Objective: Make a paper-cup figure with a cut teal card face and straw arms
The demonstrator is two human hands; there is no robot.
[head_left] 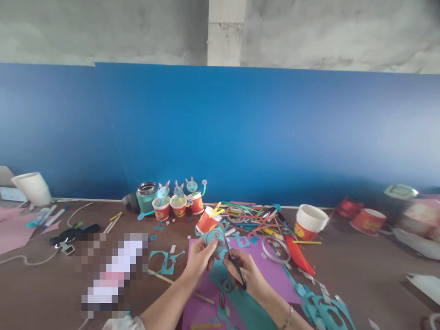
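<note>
The 2 bare forearms (173,295) slant inward, pointing toward the far edge of the surface (371,270). The left hand (202,255) is closed in a pinch, thumb (211,248) extended on top and fingers curled beneath; just beside it, the right hand (249,271) curls in a grip, its fingers bent.

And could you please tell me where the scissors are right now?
In the head view, the scissors are in the right hand, slightly right of and below the picture's centre, beside the blue disc held in the left hand.
</note>
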